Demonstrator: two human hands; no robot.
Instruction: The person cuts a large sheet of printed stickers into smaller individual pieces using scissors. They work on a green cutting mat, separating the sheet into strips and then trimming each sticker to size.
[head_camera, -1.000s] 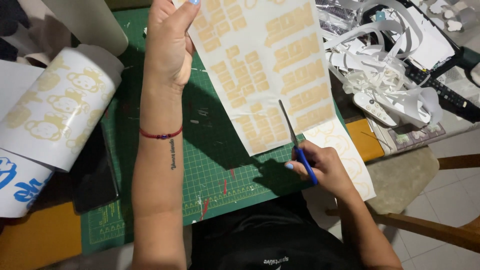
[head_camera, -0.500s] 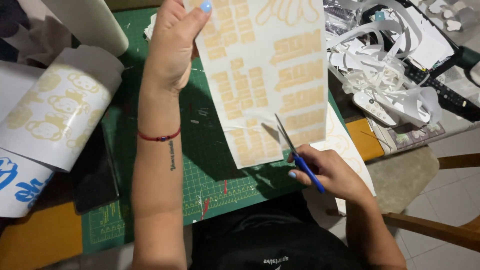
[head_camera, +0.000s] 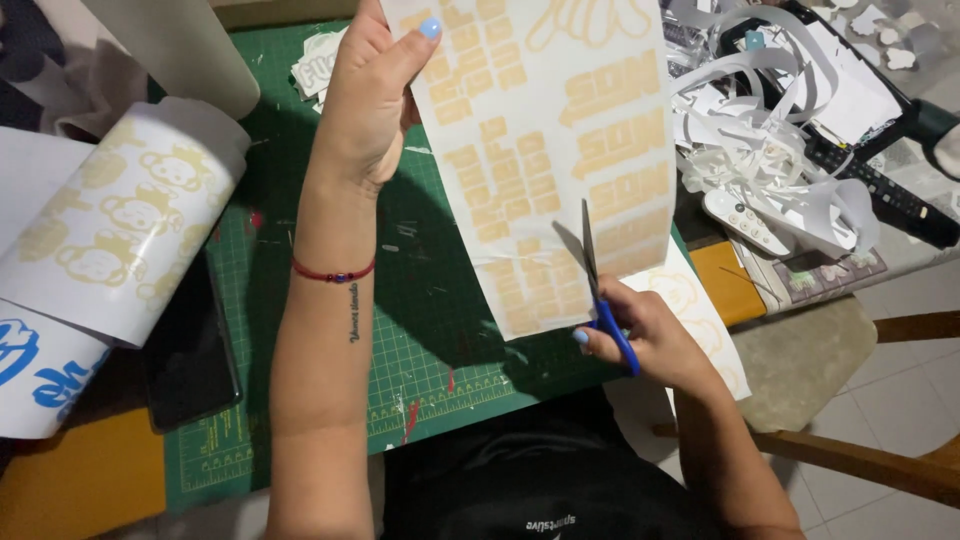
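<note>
Head view: left hand (head_camera: 368, 95) grips the upper edge of a white sticker sheet (head_camera: 560, 150), held above the green cutting mat (head_camera: 420, 300). Right hand (head_camera: 640, 340), closed on blue-handled scissors (head_camera: 598, 295), has blades in the sheet's lower edge.

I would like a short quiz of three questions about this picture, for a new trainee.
1. True or false: the left hand holds the sticker sheet up above the green cutting mat.
2. What does the right hand hold? A) a knife B) blue-handled scissors C) a pen
3. Fill in: the scissors meet the sheet from its ____ edge.

Key: 1 true; 2 B; 3 bottom.
</note>
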